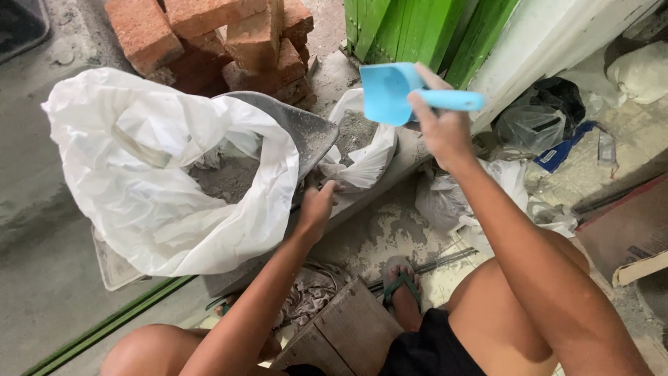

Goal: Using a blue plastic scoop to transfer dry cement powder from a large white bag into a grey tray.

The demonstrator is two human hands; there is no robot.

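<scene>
Up near the top of the view, the right hand (442, 125) is closed around the handle of a light blue scoop (396, 92), fingers wrapped over it and the thumb along the far side. The scoop's long axis runs nearly level across the frame: the handle end points right, toward the green boards (417, 28), and the open mouth points left and slightly down, toward the bags. It hangs in the air above a small bag (362, 150) of grey powder, touching nothing but the hand. Whether the scoop carries any powder cannot be told, since only its back and one side wall show.

Lower down, the left hand (319, 207) rests on the edge where the big white sack (174, 181) meets a grey metal pan (306, 132); its fingers are curled forward, but their tips are hidden behind the sack's rolled rim, so I cannot tell whether they pinch plastic or just press on it. The sack lies open, mouth upward, with grey powder dimly visible inside. Much of the pan is covered by the sack.

Bricks (229, 38) are stacked behind. A sandalled foot (402, 289) stands beside a wooden block (348, 331), with crumpled cloth just left of it. More crumpled bags (536, 122) lie at right, their contents unclear.
</scene>
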